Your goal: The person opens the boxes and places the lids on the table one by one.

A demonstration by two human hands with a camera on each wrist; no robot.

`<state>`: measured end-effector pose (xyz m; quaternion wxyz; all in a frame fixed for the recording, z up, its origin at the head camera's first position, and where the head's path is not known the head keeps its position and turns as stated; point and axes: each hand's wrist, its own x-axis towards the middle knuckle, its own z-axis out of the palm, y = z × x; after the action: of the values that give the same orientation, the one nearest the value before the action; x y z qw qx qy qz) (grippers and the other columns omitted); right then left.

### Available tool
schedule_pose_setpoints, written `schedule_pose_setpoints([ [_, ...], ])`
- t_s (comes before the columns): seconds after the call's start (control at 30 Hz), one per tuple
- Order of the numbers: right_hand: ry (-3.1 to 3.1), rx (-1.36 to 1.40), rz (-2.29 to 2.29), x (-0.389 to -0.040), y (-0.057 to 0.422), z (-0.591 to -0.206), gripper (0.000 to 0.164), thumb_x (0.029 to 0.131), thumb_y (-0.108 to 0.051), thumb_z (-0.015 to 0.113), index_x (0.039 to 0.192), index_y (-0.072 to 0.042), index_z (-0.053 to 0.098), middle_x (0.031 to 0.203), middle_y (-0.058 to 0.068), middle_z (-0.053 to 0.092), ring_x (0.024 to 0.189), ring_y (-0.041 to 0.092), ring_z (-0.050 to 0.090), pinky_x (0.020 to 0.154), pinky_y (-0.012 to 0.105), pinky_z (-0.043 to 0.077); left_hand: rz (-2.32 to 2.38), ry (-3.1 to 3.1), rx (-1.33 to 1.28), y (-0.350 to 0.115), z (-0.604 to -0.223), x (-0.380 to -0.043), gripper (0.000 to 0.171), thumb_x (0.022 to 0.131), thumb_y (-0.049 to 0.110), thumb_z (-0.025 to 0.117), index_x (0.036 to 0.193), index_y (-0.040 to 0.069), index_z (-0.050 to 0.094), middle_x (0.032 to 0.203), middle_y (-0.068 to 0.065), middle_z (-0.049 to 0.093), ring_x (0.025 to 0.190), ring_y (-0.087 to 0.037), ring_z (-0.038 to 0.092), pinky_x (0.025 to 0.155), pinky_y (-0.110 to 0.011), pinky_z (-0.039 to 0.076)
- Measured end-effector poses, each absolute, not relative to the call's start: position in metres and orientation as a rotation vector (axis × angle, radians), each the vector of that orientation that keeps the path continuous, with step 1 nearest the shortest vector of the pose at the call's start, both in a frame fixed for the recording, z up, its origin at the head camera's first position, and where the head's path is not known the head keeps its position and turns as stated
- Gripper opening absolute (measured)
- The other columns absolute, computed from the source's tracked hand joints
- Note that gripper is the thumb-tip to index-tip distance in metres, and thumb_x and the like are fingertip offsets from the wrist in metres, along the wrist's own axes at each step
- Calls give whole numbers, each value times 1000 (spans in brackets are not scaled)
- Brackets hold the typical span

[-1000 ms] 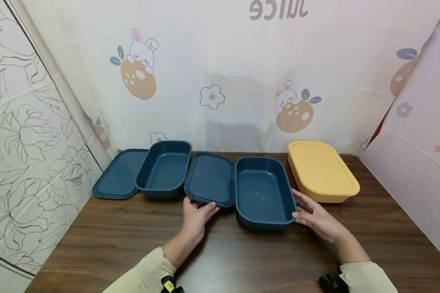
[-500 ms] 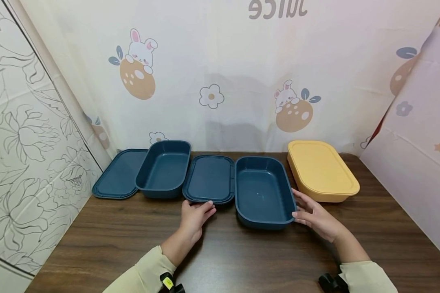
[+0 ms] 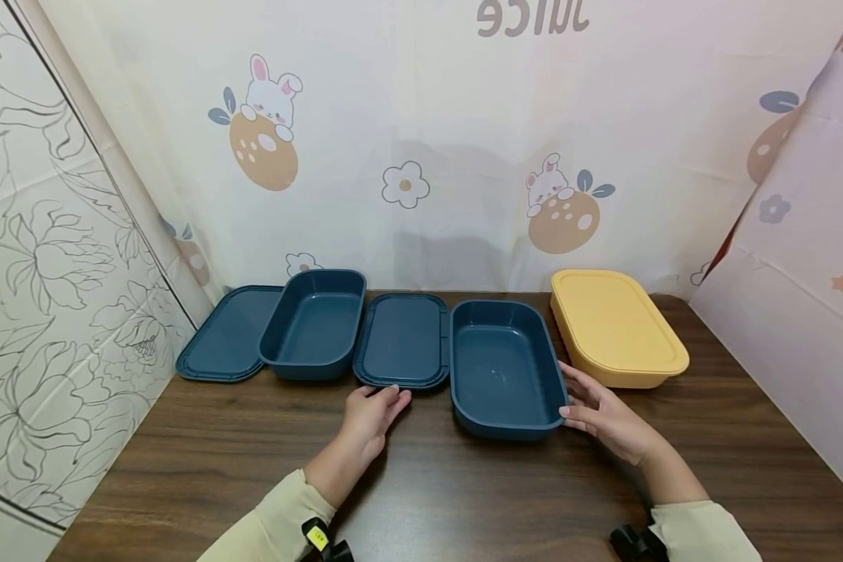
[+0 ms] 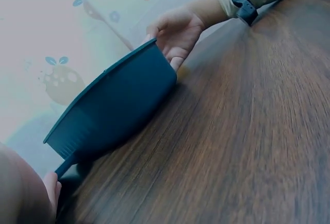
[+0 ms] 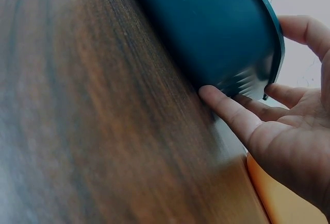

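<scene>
My left hand point(image 3: 368, 414) is at the near edge of a dark blue rectangular lid point(image 3: 403, 339), pinching that edge between thumb and fingers; in the left wrist view the fingertips point(image 4: 50, 185) meet the lid's end, the thumb hidden. Right beside this lid stands an uncovered dark blue food container point(image 3: 502, 367). On its right side my right hand point(image 3: 607, 417) touches the outer wall and rim near the front corner. The right wrist view shows those fingers point(image 5: 232, 113) spread fairly straight along the container's side, one low by the table.
A second open blue container point(image 3: 316, 320) stands to the left, overlapping another blue lid point(image 3: 228, 336) at the far left. Behind my right hand sits a yellow lidded container point(image 3: 614, 324). A printed cloth point(image 3: 478, 226) hangs at the back of the wooden table point(image 3: 457, 499).
The middle lid has shifted slightly away from me and straightened, its near edge lower than before. My left hand has drifted a little left and forward. The right hand and the containers stay put.
</scene>
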<state>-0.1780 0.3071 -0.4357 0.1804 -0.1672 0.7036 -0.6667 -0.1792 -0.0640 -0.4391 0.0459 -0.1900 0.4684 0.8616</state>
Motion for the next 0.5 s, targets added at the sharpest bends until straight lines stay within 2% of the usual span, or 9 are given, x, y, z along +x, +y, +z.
schedule_pose_setpoints([
  [0.17,1986,-474,-1888,-178,307,-435,76,98,-2,53,154,1,2,152,38,7,120,2,50,91,29,50,2605,1434,-556,-67,-438,-181,63,95,-10,49,144,-20,10,136,-40,39,116,-36,57,94,-33,49],
  [0.3,1985,-483,-1891,-178,306,-435,75,98,-2,52,155,1,2,152,38,7,120,4,51,91,29,51,2611,1392,-548,-70,-434,-182,68,97,-8,46,146,-18,1,141,-40,33,128,-41,45,98,-34,45],
  [0.5,1988,-482,-1890,-177,306,-434,75,98,-2,52,154,1,2,152,37,7,120,3,50,91,29,51,2617,1335,-550,-72,-429,-181,67,99,-5,45,147,-16,0,143,-40,31,131,-43,40,100,-36,44],
])
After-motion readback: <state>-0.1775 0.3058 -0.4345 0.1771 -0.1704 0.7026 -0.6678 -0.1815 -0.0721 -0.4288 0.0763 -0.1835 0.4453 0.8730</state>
